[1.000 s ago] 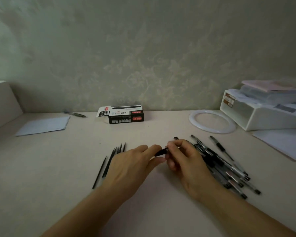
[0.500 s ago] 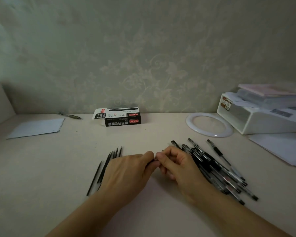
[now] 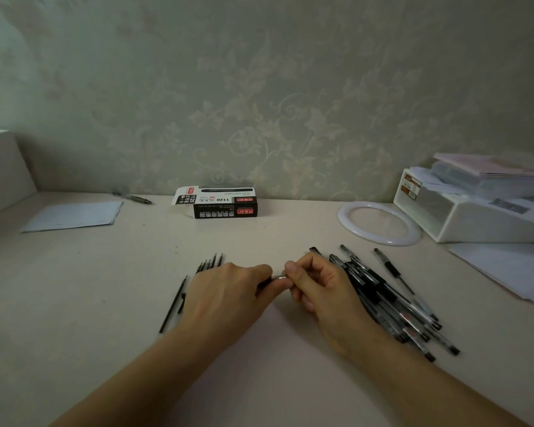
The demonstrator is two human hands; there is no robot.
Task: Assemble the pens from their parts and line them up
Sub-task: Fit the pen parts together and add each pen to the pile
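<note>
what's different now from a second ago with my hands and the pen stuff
The left hand and right hand have closed together: a second ago a dark stretch of the pen part showed between them, and now only a short shiny bit does. Both keep pinching it. The loose refills, pen pile and pen box lie as before.

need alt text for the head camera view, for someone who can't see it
Two hands meet over a pale table, the left hand and right hand both pinching one pen part between them. Thin black refills lie left of them, a heap of pens right; a pen box sits by the wall.
</note>
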